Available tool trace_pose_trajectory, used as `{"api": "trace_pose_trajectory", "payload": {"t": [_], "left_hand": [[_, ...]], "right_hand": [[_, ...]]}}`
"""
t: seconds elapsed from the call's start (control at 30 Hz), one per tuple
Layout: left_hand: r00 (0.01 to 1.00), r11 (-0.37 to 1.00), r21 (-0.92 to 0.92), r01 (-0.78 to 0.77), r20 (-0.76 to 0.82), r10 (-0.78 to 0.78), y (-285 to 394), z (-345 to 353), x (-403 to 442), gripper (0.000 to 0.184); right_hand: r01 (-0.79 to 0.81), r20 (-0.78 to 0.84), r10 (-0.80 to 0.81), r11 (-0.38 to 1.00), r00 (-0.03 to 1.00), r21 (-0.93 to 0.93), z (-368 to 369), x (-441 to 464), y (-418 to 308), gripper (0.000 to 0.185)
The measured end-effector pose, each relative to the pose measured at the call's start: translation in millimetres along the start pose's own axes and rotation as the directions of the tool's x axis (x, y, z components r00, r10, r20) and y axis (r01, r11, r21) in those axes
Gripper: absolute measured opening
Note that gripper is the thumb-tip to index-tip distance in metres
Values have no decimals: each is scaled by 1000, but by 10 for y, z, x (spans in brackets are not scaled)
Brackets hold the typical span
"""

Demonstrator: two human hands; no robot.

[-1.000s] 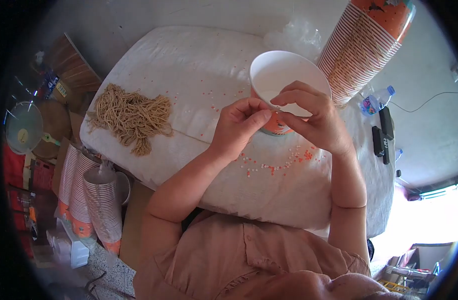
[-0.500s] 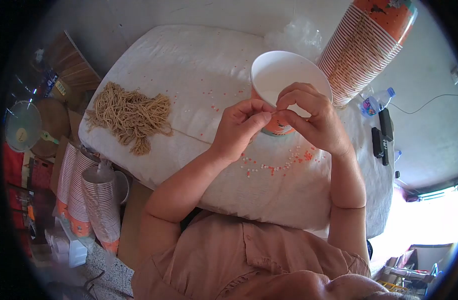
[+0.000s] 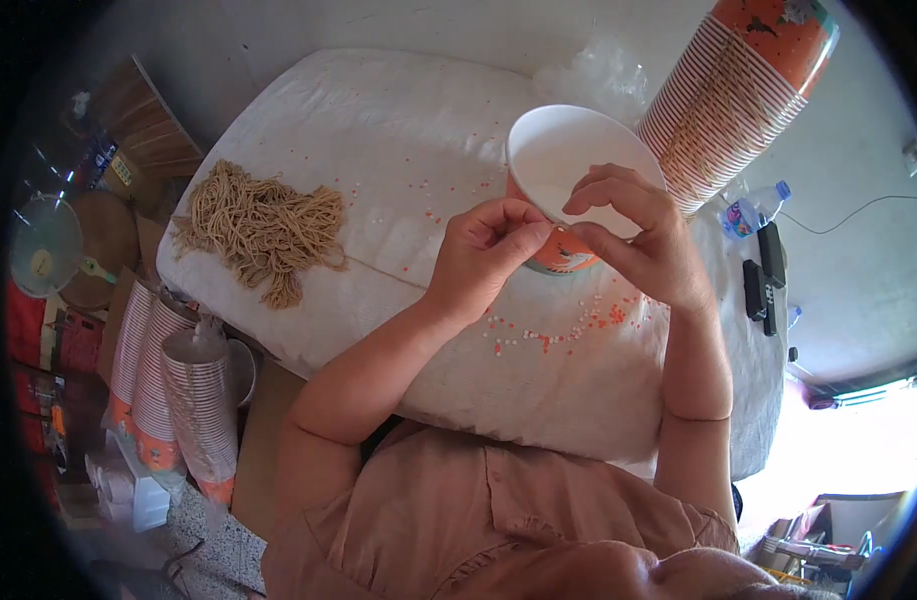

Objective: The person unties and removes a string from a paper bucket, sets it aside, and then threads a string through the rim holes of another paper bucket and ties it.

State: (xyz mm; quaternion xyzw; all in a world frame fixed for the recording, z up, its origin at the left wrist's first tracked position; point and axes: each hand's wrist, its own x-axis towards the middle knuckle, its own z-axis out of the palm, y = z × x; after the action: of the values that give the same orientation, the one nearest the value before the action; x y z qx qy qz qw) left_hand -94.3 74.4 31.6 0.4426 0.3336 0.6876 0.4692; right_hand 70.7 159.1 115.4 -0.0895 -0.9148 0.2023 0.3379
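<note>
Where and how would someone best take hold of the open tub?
I'd pinch the far rim of the tub, coming from above: it appears to stand mouth-up, and its thin wall gives a natural edge, while the left hand and right hand crowd the near side.

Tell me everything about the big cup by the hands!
The cup is round, white inside, with orange outside and a greenish band low down. It looks like paper. It stands mouth up on the cloth, beside a tall stack. Both hands are at its near rim; I can't tell if they touch it.
</note>
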Motion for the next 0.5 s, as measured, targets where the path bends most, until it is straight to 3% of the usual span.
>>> {"api": "trace_pose_trajectory", "payload": {"t": [0.3, 0.5], "left_hand": [[998, 999, 29, 34, 55, -36, 48, -17, -42, 11], [983, 954, 241, -180, 26, 179, -16, 18, -73, 10]], "right_hand": [[-12, 84, 11, 1000, 996, 9, 55, -4, 9, 9], [71, 138, -61, 995, 989, -69, 56, 4, 3, 12]]}}
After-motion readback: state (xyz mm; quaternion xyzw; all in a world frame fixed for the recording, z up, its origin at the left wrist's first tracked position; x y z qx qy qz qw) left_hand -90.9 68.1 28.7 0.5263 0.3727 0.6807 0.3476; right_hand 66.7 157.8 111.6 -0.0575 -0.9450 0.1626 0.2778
